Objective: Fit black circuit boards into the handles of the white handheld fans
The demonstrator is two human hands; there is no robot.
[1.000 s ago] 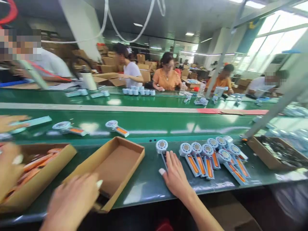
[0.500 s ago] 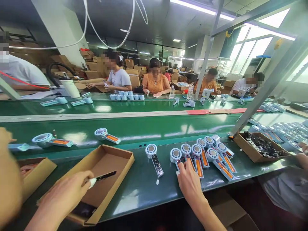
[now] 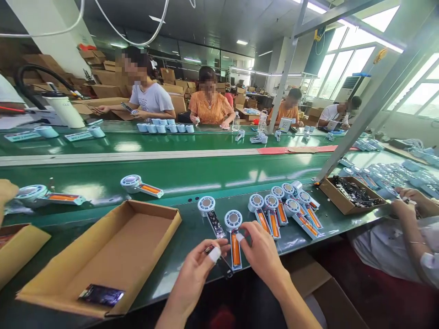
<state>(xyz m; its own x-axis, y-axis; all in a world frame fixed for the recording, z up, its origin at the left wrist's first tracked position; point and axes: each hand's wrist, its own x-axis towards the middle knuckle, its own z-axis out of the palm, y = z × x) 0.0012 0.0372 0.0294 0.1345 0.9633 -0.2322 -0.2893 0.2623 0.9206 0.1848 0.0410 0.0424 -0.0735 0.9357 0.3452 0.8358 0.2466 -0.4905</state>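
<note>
My left hand (image 3: 195, 272) pinches a dark circuit strip (image 3: 222, 265) between taped fingertips at the table's front edge. My right hand (image 3: 262, 253) grips the handle of a small blue fan half-shell with an orange battery (image 3: 234, 233). Just left of it another fan shell with a dark board fitted (image 3: 210, 211) lies on the green table (image 3: 192, 269). A row of several more orange-battery fan shells (image 3: 284, 210) lies fanned out to the right.
An open cardboard tray (image 3: 113, 251) with one dark strip (image 3: 101, 294) sits at my left. A box of dark parts (image 3: 350, 194) stands right, near a co-worker's hands (image 3: 408, 201). Fan shells (image 3: 139, 185) ride the green conveyor; several people sit opposite.
My left hand carried the dark strip from the tray to the middle. My right hand pulled one orange-battery fan shell out of the row toward me.
</note>
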